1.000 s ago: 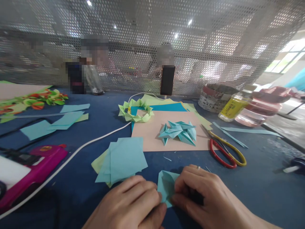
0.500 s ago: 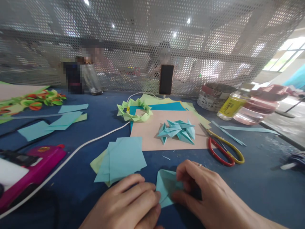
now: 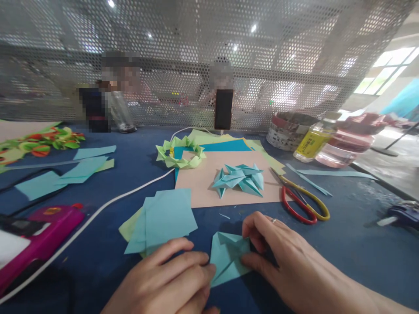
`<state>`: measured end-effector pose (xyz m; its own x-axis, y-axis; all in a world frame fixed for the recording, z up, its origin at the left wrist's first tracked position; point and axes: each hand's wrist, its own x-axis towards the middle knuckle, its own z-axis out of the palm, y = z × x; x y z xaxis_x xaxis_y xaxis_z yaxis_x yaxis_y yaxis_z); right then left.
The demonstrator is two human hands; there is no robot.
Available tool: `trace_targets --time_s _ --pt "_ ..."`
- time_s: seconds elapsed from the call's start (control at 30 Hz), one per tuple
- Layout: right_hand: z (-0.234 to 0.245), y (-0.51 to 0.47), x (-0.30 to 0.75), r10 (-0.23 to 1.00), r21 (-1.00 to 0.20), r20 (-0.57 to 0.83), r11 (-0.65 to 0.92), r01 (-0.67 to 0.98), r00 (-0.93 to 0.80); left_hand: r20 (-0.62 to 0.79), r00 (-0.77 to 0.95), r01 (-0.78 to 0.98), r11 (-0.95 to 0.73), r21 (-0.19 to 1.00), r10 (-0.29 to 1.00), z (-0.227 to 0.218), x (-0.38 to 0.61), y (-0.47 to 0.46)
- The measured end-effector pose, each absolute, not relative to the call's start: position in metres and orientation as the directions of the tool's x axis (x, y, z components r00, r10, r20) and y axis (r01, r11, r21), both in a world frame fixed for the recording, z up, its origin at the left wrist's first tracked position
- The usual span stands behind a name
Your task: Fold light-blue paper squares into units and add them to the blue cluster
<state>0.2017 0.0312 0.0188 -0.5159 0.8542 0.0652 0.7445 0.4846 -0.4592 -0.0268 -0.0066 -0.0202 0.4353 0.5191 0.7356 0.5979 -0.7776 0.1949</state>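
Observation:
A folded light-blue paper piece (image 3: 227,257) lies on the dark blue table near the front edge. My left hand (image 3: 166,283) presses its left side with curled fingers. My right hand (image 3: 281,253), with a ring on one finger, pinches its right side. Just left of the hands lies a loose stack of light-blue and pale-green paper squares (image 3: 162,218). Beyond the hands, several finished blue folded pieces (image 3: 238,179) rest on a beige sheet (image 3: 203,187).
Red and yellow scissors (image 3: 303,200) lie right of the beige sheet. A green paper ring (image 3: 179,152), a white cable (image 3: 98,213), a pink tool (image 3: 42,235), a phone (image 3: 223,109), bottles (image 3: 310,141) and a perforated screen (image 3: 196,56) with people behind it are also in view.
The folded piece has been opened out and shows more between my hands. My right fingers have drawn back to its right edge. The view has shifted slightly.

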Motion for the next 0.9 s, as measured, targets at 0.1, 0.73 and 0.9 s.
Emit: trace_targets --time_s 0.1,0.73,0.9 --pt "0.019 0.030 0.203 0.850 -0.473 0.043 0.479 0.739 -0.524 0.813 0.407 0.562 -0.816 0.137 0.417 -0.024 -0.026 -0.002" --pt "0.030 0.027 0.203 0.863 -0.564 0.168 0.481 0.672 -0.476 0.492 0.551 0.595 -0.730 0.336 0.674 0.008 -0.031 0.010" --pt "0.025 0.022 0.204 0.800 -0.492 0.188 0.579 0.650 -0.570 0.418 0.600 0.608 -0.728 0.315 0.682 0.000 -0.032 0.016"
